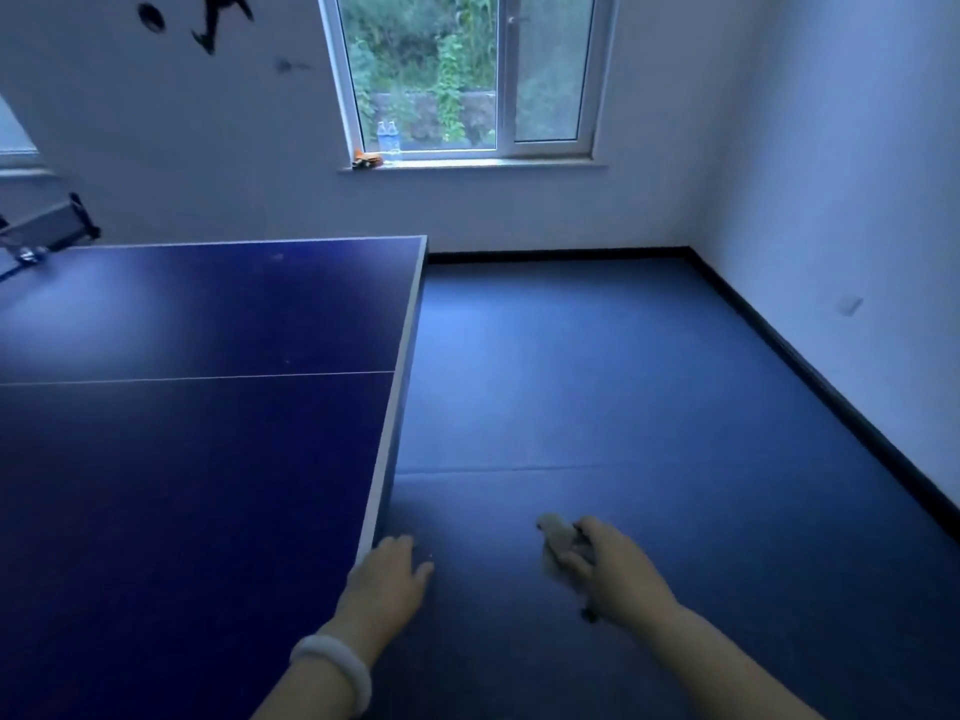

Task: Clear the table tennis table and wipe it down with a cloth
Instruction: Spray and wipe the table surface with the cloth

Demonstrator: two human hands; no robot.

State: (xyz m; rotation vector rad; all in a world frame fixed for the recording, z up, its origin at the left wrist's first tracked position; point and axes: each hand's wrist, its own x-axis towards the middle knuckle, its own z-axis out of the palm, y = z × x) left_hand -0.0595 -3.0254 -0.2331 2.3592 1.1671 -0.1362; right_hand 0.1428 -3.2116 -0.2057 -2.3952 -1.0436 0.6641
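Observation:
The dark blue table tennis table (197, 407) fills the left half of the view, its white-edged end running down toward me. My left hand (387, 576) hangs just off the table's near edge with relaxed fingers, a pale bangle on its wrist. To the right, over the floor, my right hand (605, 566) grips a small grey crumpled cloth (558, 532). The table top in view carries a white centre line and a few faint specks.
The net post and clamp (47, 231) stand at the table's far left. On the windowsill (467, 166) sit two water bottles (388, 137) and an orange object (368, 160). Blue floor (597, 381) stretches right to the white walls with black skirting.

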